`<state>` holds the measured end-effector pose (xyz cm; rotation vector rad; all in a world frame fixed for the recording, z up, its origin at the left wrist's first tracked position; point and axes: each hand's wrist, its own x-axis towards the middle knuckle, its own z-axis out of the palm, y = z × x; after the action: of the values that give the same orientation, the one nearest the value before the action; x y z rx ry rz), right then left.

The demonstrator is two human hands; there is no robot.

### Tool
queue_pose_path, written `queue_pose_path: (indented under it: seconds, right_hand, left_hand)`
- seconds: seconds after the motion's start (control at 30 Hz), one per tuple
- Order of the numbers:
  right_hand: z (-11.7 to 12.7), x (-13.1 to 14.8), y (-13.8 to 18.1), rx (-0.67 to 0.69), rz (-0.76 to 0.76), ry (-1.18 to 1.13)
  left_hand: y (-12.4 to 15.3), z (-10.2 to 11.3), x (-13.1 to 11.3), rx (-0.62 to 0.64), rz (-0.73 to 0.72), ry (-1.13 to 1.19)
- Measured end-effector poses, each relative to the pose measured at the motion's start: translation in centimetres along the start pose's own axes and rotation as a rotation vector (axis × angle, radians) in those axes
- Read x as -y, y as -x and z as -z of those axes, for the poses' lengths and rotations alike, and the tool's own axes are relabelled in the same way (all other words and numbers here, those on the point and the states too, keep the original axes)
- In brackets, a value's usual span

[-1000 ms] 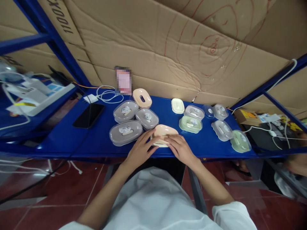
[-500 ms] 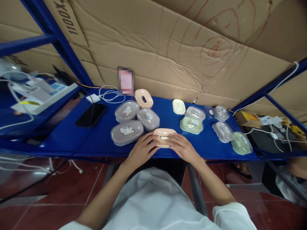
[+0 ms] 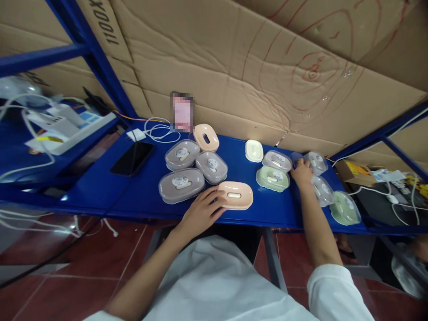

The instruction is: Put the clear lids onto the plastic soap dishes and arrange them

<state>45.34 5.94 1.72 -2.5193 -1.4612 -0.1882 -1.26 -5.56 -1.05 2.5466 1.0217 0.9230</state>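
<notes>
A peach plastic box with a pale oval piece in its lid sits near the table's front edge. My left hand grips its left end, thumb at the front and fingers over the lid. Over to the right, my right hand has its fingers closed on a clear plastic cover, mostly hidden under the fingers. Beside that hand stand grey boxes with clear covers and a green covered box. A second peach piece, with an oval opening, lies at the back.
Several grey covered boxes stand left of centre. A cream box is at the back, and another green box at the right end. A black phone and a white cable lie left. Cardboard walls the blue table's back.
My right hand has left the peach box and reached right to the clear cover. My left hand stays at the box's left end. The view has shifted slightly.
</notes>
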Motion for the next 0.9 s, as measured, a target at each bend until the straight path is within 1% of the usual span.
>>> queue_pose_path:
  seconds: [0.1,0.2,0.27,0.33,0.4,0.43,0.5,0.53,0.6,0.67,0.7,0.73,0.8,0.9]
  right_hand:
    - [-0.9,-0.5,-0.6,-0.036,0.001,-0.063]
    - [-1.1,-0.7,-1.5,-0.106,0.039,-0.149]
    - [-0.6,-0.6,-1.9,-0.174,0.065,-0.215]
    - [0.4,-0.4,-1.3,-0.253,0.077,-0.271]
    - [1.9,0.1,0.6,-0.359,0.105,-0.340]
    - [2.6,0.4,2.2,-0.420,0.147,-0.391]
    - [3.7,1.6,6.4,-0.520,0.306,-0.523]
    - [4.0,2.3,8.9,-0.515,0.413,-0.574]
    - [4.0,3.9,13.8,-0.414,0.612,-0.630]
    - [3.4,5.5,17.9,-0.244,0.780,-0.656]
    - [3.1,6.3,19.3,-0.151,0.848,-0.667]
    - [2.8,6.9,20.3,-0.062,0.905,-0.677]
    - [2.4,7.9,21.1,0.075,0.993,-0.711]
    - [2.4,8.8,20.5,0.180,1.080,-0.766]
  left_hand:
    - [0.0,0.2,0.0,0.010,0.003,0.011]
    - [-0.1,0.3,-0.1,0.011,0.004,0.020]
    - [-0.2,0.3,-0.2,-0.001,0.008,0.028]
    - [-0.3,0.4,-0.3,-0.018,0.013,0.043]
    - [-0.3,0.4,-0.4,-0.025,0.021,0.065]
    - [-0.3,0.5,-0.4,-0.027,0.035,0.074]
    - [-0.2,0.5,-0.5,-0.030,0.088,0.087]
    - [-0.2,0.6,-0.5,-0.038,0.121,0.092]
    - [-0.1,0.5,-0.5,-0.048,0.171,0.110]
    - [-0.1,0.5,-0.5,-0.040,0.189,0.140]
    - [-0.1,0.4,-0.4,-0.030,0.193,0.156]
    - [-0.1,0.3,-0.3,-0.019,0.196,0.172]
    - [0.0,0.1,-0.1,-0.009,0.197,0.196]
    - [0.1,-0.3,0.4,-0.016,0.194,0.206]
